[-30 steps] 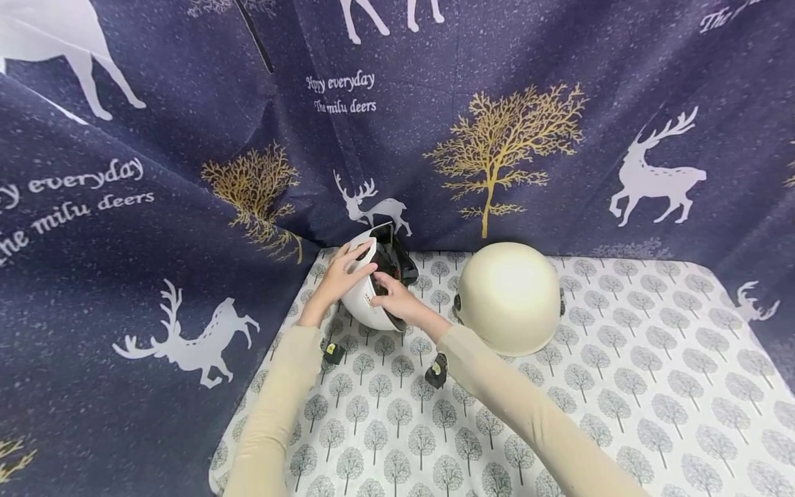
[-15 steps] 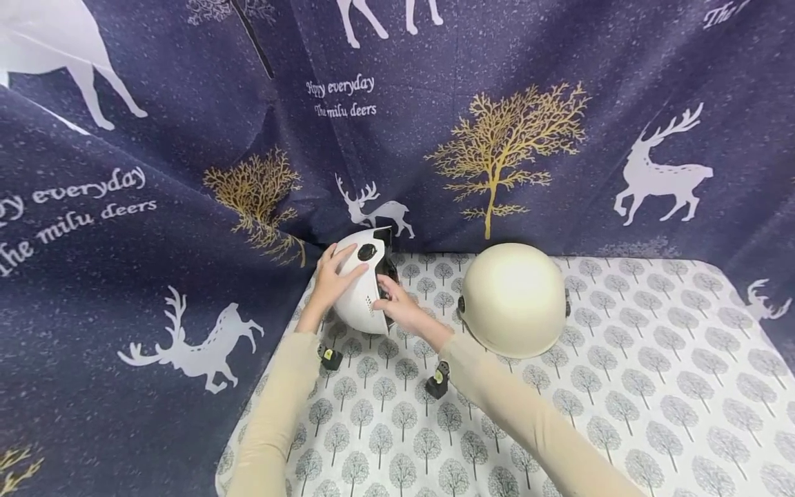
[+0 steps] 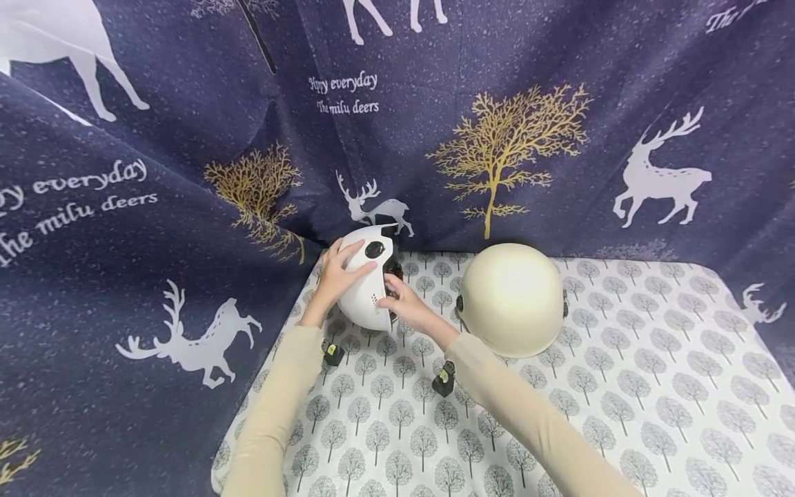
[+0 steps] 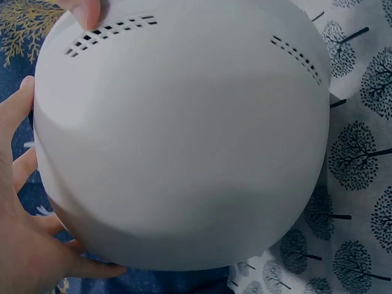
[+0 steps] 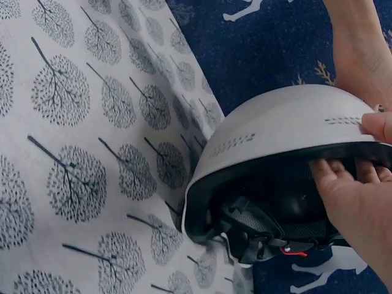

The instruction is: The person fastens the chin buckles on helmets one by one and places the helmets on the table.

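Note:
A white helmet [image 3: 362,307] lies tipped on its side near the table's back left corner, its dark padded opening facing right. Small vent slots and a round black fitting [image 3: 375,250] mark the shell. My left hand [image 3: 334,281] holds the shell from the left, fingers spread around its curve. On the rim, my right hand [image 3: 406,308] pinches the edge, thumb outside and fingers inside the opening. Black straps [image 5: 263,236] and a small red piece [image 5: 293,252] show inside in the right wrist view.
A cream helmet [image 3: 512,297] stands dome up to the right, close to my right forearm. Behind the table hangs a dark blue curtain [image 3: 397,159] printed with deer and trees. A white tree-patterned cloth [image 3: 397,428] covers the table.
The white helmet has turned so that more of its outer shell and the round black fitting face the head view, and less of the inside shows. Both hands stay on it.

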`<state>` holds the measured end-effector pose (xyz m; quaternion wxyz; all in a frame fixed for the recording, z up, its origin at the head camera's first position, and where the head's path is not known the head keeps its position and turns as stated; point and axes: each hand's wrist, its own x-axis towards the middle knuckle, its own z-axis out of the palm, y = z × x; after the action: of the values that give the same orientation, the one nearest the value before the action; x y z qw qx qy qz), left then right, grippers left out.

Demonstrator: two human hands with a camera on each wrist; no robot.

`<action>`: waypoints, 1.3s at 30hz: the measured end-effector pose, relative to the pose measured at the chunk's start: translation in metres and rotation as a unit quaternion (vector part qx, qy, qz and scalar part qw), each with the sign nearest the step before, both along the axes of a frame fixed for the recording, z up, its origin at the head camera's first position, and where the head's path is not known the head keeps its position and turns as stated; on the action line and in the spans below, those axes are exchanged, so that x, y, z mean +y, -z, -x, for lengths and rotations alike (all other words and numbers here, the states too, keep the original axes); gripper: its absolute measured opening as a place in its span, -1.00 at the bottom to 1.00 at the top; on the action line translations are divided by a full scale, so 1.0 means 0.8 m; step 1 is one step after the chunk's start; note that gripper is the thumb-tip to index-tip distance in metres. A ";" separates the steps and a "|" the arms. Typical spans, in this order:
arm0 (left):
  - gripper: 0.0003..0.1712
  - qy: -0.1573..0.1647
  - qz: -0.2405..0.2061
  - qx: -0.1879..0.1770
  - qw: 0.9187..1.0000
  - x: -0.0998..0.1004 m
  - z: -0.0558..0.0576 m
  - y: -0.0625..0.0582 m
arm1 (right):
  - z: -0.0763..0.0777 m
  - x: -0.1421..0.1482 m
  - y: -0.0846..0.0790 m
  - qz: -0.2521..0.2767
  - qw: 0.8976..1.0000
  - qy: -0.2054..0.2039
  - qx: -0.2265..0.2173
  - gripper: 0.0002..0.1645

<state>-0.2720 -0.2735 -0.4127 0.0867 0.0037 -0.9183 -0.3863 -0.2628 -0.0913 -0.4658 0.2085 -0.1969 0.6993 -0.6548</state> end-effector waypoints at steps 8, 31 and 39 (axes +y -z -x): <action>-0.26 0.014 0.003 0.011 1.000 0.014 0.002 -0.004 | -0.003 0.021 -0.007 0.033 0.998 0.045 0.001 -0.20; -0.25 0.033 0.036 0.018 0.999 0.030 0.014 -0.010 | 0.040 0.060 -0.045 0.092 0.965 0.203 0.134 -0.48; -0.25 0.040 0.054 0.016 0.998 0.033 0.010 -0.011 | 0.049 0.054 -0.063 -0.002 0.971 0.168 0.168 -0.40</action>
<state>-0.2799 -0.2471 -0.4038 0.0860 -0.0441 -0.9356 -0.3395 -0.3020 -0.0484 -0.4154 -0.0242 -0.1831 0.7487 -0.6367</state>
